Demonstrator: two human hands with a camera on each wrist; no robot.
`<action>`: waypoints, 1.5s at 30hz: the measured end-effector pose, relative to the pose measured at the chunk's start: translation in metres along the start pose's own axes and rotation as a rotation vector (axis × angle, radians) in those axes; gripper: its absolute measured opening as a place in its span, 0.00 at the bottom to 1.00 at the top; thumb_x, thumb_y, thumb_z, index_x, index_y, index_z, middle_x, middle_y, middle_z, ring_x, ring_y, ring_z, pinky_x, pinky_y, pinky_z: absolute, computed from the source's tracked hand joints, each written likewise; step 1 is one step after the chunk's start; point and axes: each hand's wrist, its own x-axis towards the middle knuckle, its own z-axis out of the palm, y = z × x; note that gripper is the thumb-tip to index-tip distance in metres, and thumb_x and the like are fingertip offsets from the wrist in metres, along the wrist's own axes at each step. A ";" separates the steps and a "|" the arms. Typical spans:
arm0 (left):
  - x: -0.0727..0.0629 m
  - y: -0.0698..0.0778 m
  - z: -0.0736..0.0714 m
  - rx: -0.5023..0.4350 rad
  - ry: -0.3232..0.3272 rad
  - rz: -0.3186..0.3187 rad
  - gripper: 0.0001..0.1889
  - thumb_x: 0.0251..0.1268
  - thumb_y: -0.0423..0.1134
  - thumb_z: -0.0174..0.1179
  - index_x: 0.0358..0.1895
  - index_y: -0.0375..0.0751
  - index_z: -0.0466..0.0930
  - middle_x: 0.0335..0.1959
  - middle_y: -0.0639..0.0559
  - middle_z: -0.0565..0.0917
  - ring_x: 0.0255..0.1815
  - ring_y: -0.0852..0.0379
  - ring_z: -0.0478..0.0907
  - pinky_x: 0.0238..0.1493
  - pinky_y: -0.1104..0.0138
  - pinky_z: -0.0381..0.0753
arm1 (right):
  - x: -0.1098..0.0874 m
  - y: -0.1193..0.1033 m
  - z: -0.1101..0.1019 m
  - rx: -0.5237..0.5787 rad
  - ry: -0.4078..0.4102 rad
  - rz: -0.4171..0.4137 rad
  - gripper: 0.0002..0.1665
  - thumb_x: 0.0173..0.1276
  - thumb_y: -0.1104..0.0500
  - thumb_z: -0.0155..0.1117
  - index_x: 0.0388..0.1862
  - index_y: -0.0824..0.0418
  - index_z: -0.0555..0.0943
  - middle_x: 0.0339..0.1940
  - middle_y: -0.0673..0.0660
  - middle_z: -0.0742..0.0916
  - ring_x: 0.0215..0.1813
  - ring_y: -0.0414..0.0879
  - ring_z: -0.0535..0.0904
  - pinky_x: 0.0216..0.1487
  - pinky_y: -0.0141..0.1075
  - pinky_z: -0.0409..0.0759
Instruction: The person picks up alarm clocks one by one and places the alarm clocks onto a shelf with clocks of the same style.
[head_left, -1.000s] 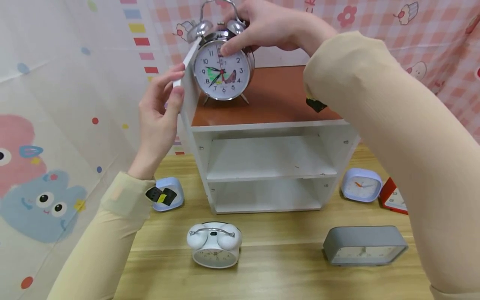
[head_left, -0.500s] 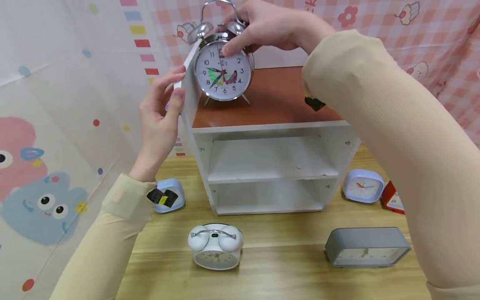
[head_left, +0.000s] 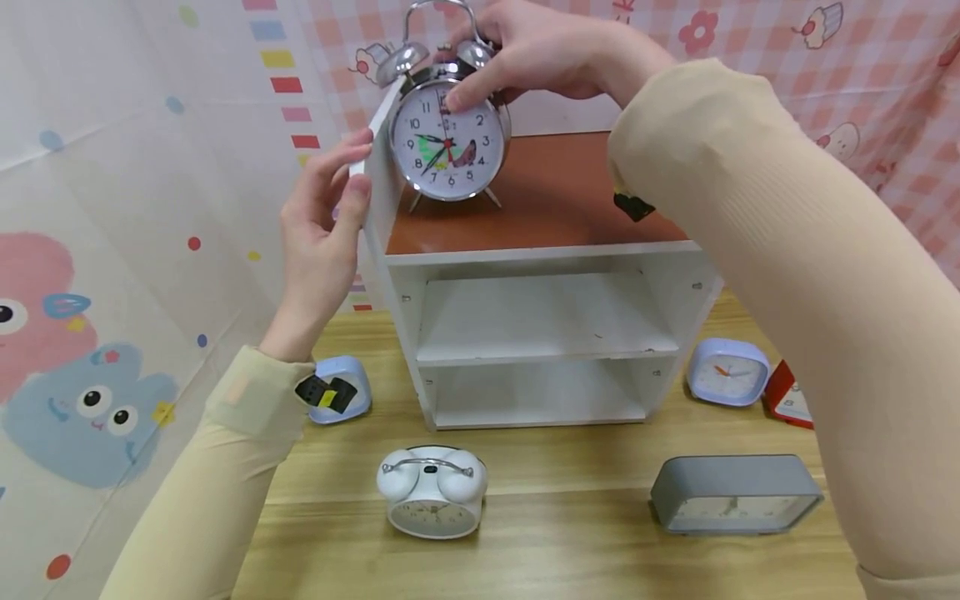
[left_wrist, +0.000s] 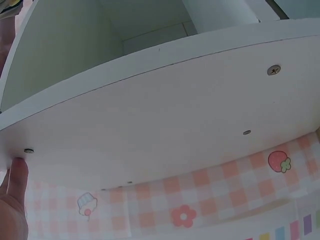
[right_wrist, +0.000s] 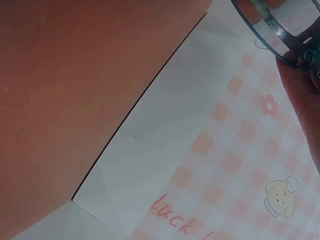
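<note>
A silver twin-bell alarm clock (head_left: 448,142) stands upright on the brown top of a white shelf unit (head_left: 540,248), close by its raised left side panel. My right hand (head_left: 536,54) grips the clock from above, the thumb on the front near the 12 and the other fingers behind, mostly hidden. In the right wrist view, part of the right hand (right_wrist: 300,95) shows against the clock's back. My left hand (head_left: 318,225) pinches the front edge of the left side panel between thumb and fingers. Its fingers (left_wrist: 18,180) lie against the panel's outer face in the left wrist view.
A white twin-bell clock (head_left: 432,492) stands in front of the unit. A grey clock (head_left: 735,493), a lavender clock (head_left: 727,372) and a red clock (head_left: 791,396) are at the right. Another bluish clock (head_left: 352,387) sits behind the left wrist. Patterned curtains hang behind.
The head view has shifted very slightly. Both hands, the silver clock and the shelf unit keep their places relative to one another.
</note>
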 end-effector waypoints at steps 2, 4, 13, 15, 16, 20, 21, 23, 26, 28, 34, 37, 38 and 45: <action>0.001 0.000 0.000 0.001 -0.004 0.002 0.17 0.82 0.32 0.51 0.68 0.35 0.76 0.75 0.44 0.78 0.78 0.53 0.74 0.77 0.62 0.78 | -0.001 0.000 -0.001 0.007 -0.003 0.008 0.40 0.72 0.50 0.72 0.78 0.53 0.67 0.59 0.49 0.81 0.58 0.47 0.81 0.75 0.41 0.80; 0.001 0.000 0.001 0.002 -0.010 0.004 0.17 0.82 0.32 0.51 0.68 0.34 0.75 0.75 0.44 0.77 0.78 0.53 0.73 0.79 0.61 0.76 | -0.002 0.000 -0.001 0.018 -0.008 0.019 0.48 0.72 0.49 0.71 0.84 0.51 0.59 0.65 0.52 0.79 0.61 0.47 0.79 0.79 0.42 0.77; -0.001 -0.001 0.001 -0.004 0.008 0.003 0.17 0.82 0.30 0.51 0.68 0.34 0.75 0.75 0.43 0.77 0.78 0.53 0.73 0.80 0.59 0.75 | -0.023 -0.012 0.004 0.001 0.119 0.005 0.50 0.75 0.41 0.63 0.88 0.35 0.48 0.90 0.44 0.55 0.91 0.43 0.49 0.92 0.44 0.52; -0.001 -0.001 0.001 -0.009 0.010 0.004 0.17 0.82 0.30 0.51 0.67 0.34 0.76 0.75 0.43 0.78 0.78 0.53 0.73 0.81 0.59 0.74 | -0.034 -0.016 0.007 -0.015 0.163 0.002 0.50 0.75 0.40 0.61 0.88 0.34 0.47 0.91 0.40 0.52 0.92 0.40 0.43 0.92 0.43 0.48; -0.001 -0.001 0.000 -0.009 0.009 0.004 0.17 0.82 0.31 0.51 0.67 0.35 0.76 0.75 0.43 0.78 0.78 0.53 0.73 0.81 0.59 0.74 | -0.040 -0.017 0.008 -0.022 0.185 -0.008 0.50 0.75 0.40 0.61 0.88 0.34 0.47 0.90 0.38 0.52 0.92 0.38 0.42 0.93 0.41 0.46; 0.000 -0.001 0.000 -0.028 0.017 0.002 0.16 0.82 0.31 0.51 0.66 0.36 0.77 0.75 0.44 0.78 0.78 0.52 0.74 0.79 0.60 0.76 | -0.060 -0.021 0.013 -0.074 0.242 -0.131 0.48 0.76 0.44 0.62 0.88 0.37 0.50 0.90 0.39 0.54 0.90 0.35 0.46 0.92 0.35 0.41; 0.000 -0.001 0.000 -0.029 0.020 0.000 0.16 0.82 0.31 0.51 0.66 0.36 0.77 0.75 0.44 0.78 0.78 0.52 0.74 0.78 0.61 0.77 | -0.065 -0.022 0.014 -0.090 0.250 -0.173 0.48 0.76 0.45 0.62 0.88 0.39 0.51 0.90 0.40 0.56 0.89 0.35 0.47 0.91 0.33 0.41; 0.000 -0.001 0.000 -0.037 0.029 -0.006 0.16 0.82 0.31 0.51 0.66 0.36 0.77 0.75 0.44 0.78 0.77 0.52 0.74 0.77 0.62 0.78 | -0.073 -0.021 0.016 -0.127 0.259 -0.244 0.47 0.75 0.47 0.63 0.88 0.41 0.54 0.89 0.41 0.58 0.88 0.35 0.49 0.90 0.32 0.43; 0.001 0.000 0.000 -0.031 0.032 -0.006 0.16 0.82 0.30 0.51 0.66 0.35 0.77 0.75 0.43 0.78 0.77 0.52 0.74 0.78 0.62 0.77 | -0.086 -0.020 0.021 -0.165 0.262 -0.284 0.48 0.75 0.47 0.66 0.87 0.43 0.54 0.89 0.41 0.59 0.88 0.35 0.52 0.90 0.33 0.47; 0.002 0.000 0.001 -0.029 0.028 -0.007 0.16 0.82 0.31 0.51 0.66 0.36 0.77 0.75 0.44 0.78 0.77 0.52 0.74 0.78 0.62 0.77 | -0.096 -0.017 0.027 -0.196 0.264 -0.280 0.50 0.74 0.47 0.67 0.88 0.43 0.53 0.89 0.41 0.58 0.88 0.36 0.53 0.90 0.36 0.51; 0.003 -0.001 0.001 -0.019 0.005 -0.013 0.17 0.82 0.32 0.51 0.67 0.38 0.77 0.75 0.45 0.78 0.78 0.51 0.75 0.74 0.65 0.81 | -0.123 -0.004 0.052 -0.243 0.261 -0.384 0.55 0.69 0.48 0.74 0.87 0.49 0.56 0.90 0.45 0.59 0.90 0.38 0.48 0.91 0.39 0.49; 0.002 -0.002 0.001 -0.015 0.009 -0.018 0.17 0.82 0.33 0.51 0.67 0.38 0.77 0.76 0.45 0.77 0.78 0.51 0.74 0.72 0.67 0.81 | -0.135 -0.001 0.066 -0.239 0.242 -0.432 0.56 0.67 0.49 0.77 0.87 0.52 0.57 0.90 0.49 0.59 0.92 0.41 0.45 0.92 0.43 0.48; 0.002 -0.003 0.000 -0.015 0.010 -0.018 0.17 0.82 0.33 0.51 0.67 0.38 0.77 0.76 0.45 0.77 0.78 0.51 0.74 0.72 0.67 0.81 | -0.140 0.000 0.070 -0.240 0.237 -0.437 0.56 0.67 0.49 0.77 0.87 0.52 0.57 0.90 0.49 0.59 0.92 0.42 0.45 0.92 0.44 0.49; 0.002 -0.003 0.001 -0.021 0.014 -0.008 0.17 0.83 0.36 0.52 0.67 0.39 0.77 0.75 0.46 0.78 0.77 0.49 0.76 0.67 0.72 0.83 | -0.162 0.007 0.095 -0.228 0.223 -0.465 0.59 0.63 0.50 0.81 0.86 0.55 0.58 0.89 0.51 0.60 0.92 0.48 0.47 0.91 0.51 0.54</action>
